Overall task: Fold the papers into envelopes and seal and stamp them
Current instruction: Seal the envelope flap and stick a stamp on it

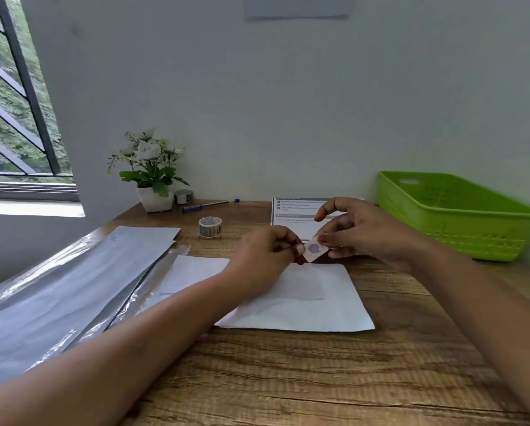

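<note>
Small scallop-edged white stamp [314,249] with a purple motif is pinched between left hand [263,256] and right hand [365,232], thumbs and fingertips closed on opposite edges, just above the folded white paper envelope [303,299] on the wooden table [288,379]. Text on the printed sheet [291,215] behind is too blurred to read.

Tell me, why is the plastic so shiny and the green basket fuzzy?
Head view: daylight from the window on the left glints off the plastic; the basket sits near the frame's edge, where the wide lens seems to smear and stretch it; the stamp in the middle looks sharper, though its picture is too small to make out.
</note>
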